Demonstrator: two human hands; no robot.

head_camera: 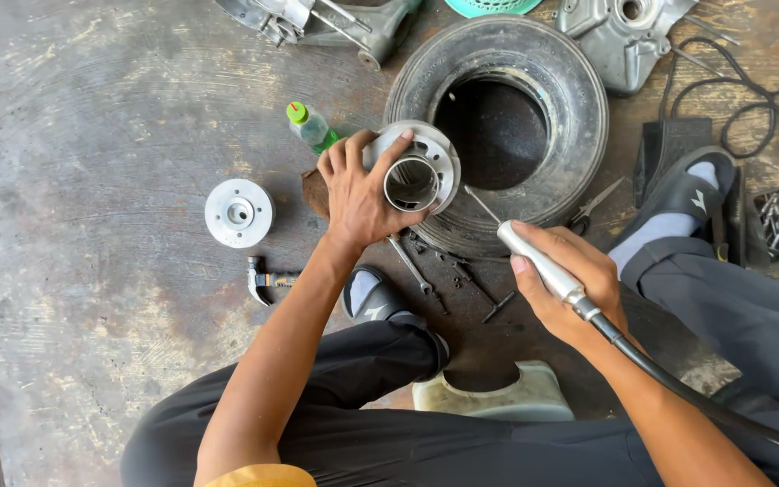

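At frame centre, the left hand (pixel 358 194) clamps the rim of a finned metal cylinder (pixel 416 171), seemingly rigid, heavy and best held by its flange, while the right hand (pixel 570 284) grips a hose-fed rotary handpiece (pixel 541 263).

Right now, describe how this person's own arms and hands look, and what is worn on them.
Both forearms are bare, with no gloves, watch or rings visible on the left hand or the right hand. A mustard-yellow sleeve edge shows at the left upper arm. The right sleeve is out of view.
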